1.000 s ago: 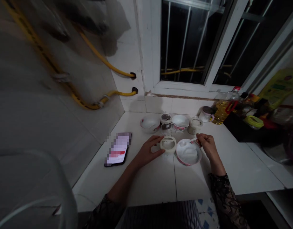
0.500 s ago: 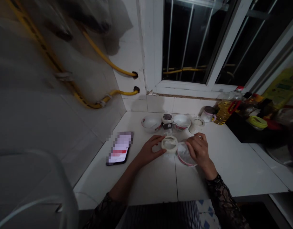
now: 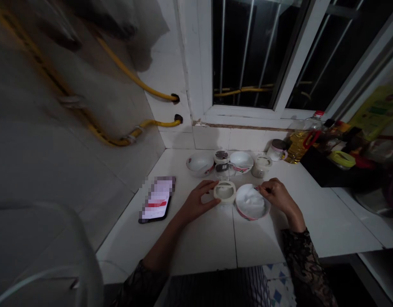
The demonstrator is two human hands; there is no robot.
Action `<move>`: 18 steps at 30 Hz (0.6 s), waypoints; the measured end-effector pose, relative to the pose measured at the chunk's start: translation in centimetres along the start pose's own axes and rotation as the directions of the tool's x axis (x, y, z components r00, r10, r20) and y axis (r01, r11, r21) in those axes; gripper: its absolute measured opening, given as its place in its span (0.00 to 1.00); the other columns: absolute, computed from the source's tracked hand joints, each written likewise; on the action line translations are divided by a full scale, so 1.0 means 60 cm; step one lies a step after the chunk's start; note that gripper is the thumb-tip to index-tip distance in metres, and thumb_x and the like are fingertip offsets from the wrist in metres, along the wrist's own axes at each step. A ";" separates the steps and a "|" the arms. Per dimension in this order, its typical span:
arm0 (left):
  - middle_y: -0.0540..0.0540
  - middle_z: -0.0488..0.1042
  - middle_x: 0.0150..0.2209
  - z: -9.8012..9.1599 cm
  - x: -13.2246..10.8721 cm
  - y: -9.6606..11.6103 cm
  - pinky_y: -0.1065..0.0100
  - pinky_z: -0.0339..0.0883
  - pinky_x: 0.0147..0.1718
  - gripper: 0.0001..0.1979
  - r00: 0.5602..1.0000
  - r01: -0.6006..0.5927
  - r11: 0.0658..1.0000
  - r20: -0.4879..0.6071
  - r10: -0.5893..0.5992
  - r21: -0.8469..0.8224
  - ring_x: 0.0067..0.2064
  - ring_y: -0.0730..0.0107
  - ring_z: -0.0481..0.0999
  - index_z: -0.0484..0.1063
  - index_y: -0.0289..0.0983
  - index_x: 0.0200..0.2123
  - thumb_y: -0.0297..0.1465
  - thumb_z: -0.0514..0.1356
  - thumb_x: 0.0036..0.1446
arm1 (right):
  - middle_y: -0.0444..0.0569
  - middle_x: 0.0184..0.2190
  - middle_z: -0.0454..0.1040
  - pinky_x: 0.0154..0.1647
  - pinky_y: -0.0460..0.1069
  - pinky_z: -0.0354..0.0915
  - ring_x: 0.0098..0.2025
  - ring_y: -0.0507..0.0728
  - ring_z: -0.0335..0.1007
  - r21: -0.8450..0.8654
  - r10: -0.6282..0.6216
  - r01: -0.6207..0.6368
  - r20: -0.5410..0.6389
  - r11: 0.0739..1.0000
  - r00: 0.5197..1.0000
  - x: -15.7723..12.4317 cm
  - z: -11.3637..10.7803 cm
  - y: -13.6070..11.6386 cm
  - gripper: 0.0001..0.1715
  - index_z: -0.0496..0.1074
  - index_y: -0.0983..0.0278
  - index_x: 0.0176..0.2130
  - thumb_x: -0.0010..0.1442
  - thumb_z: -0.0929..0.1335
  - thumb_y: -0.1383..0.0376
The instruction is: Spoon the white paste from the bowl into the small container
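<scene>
- The pale open jar point(image 3: 224, 192) is stood on the white counter point(image 3: 203, 245), about midway between its near and far edges; a clear lid point(image 3: 224, 169) is seen raised behind it.
- The jar is held at its left side by the left hand point(image 3: 198, 201), the index finger laid on the far side and the thumb on the near side, the gap being as wide as the jar.
- A bowl of white powder point(image 3: 250, 213) is set just to the right of the jar.
- A white spoon point(image 3: 256, 190) is held in a narrow pinch by the right hand point(image 3: 277, 195) over the bowl's right rim; most of it can hardly be told from the powder.
- Along the counter's far edge are ranged, from the left, a white bowl point(image 3: 199, 165), a dark-topped jar point(image 3: 221, 156), a second white bowl point(image 3: 241, 162), a pale lidded jar point(image 3: 261, 167) and a dark-lidded mug point(image 3: 277, 150).
- An oil bottle point(image 3: 297, 145) is placed farther right, beside a black box point(image 3: 322, 169).
- A lit phone point(image 3: 158, 200) is laid near the counter's left edge.
</scene>
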State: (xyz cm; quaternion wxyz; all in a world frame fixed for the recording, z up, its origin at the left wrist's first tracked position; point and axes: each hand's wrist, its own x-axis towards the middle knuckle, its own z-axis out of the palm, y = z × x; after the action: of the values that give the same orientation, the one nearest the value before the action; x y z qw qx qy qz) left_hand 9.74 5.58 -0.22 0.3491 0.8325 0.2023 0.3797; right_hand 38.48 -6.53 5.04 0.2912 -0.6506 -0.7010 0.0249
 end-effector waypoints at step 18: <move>0.41 0.72 0.54 0.000 0.000 -0.002 0.61 0.74 0.45 0.25 1.000 0.011 1.000 0.008 -0.011 -0.015 0.53 0.59 0.74 0.70 0.44 0.59 0.38 0.65 0.58 | 0.39 0.18 0.46 0.24 0.47 0.46 0.23 0.48 0.44 0.398 0.204 -0.207 0.049 0.894 0.978 0.007 0.008 -0.012 0.27 0.50 0.60 0.18 0.58 0.63 0.50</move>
State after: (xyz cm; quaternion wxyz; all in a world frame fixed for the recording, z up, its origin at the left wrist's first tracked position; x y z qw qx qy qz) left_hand 9.76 5.66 -0.32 0.3581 0.8302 0.2029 0.3760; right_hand 37.64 -6.09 5.09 0.4117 -0.6473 -0.6093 0.2005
